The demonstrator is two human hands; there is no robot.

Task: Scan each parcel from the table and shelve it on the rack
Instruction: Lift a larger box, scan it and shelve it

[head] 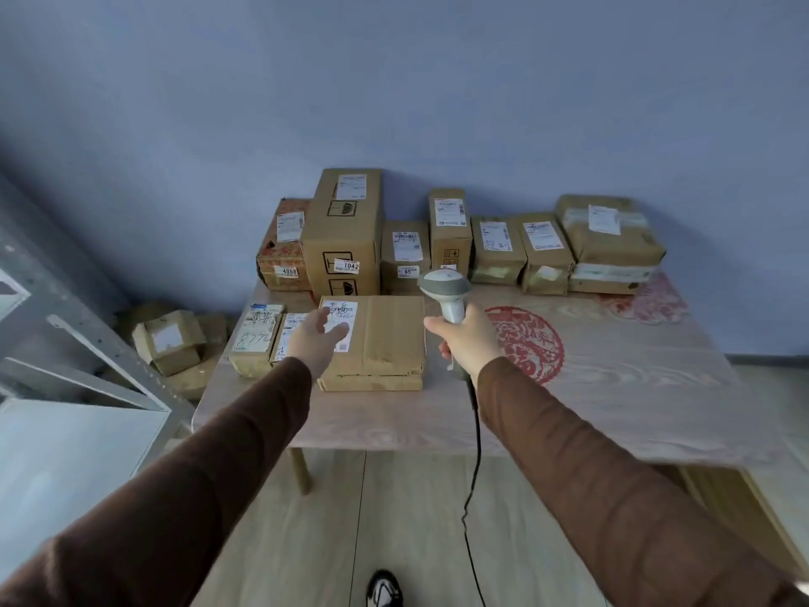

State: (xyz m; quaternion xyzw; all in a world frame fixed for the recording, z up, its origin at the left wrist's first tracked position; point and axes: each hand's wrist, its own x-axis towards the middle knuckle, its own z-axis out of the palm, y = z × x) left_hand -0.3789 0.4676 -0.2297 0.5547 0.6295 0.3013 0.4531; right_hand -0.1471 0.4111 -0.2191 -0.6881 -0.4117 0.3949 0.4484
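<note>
A flat cardboard parcel [385, 339] with a white label lies at the table's front left. My left hand [317, 341] hovers over its label with relaxed, spread fingers and holds nothing. My right hand [466, 343] grips the handle of a grey barcode scanner [446, 291], whose head points toward the far parcels. Two small labelled parcels [258, 339] lie left of the flat one. A row of taller cardboard parcels [346, 230] stands along the wall. The grey metal rack [65, 326] is at the left edge.
The wooden table [613, 387] bears a red round paper-cut print on its right half. Several boxes [168, 343] sit on the floor between rack and table. The scanner cable [475, 475] hangs down to the wood floor. A shoe [384, 589] shows at the bottom.
</note>
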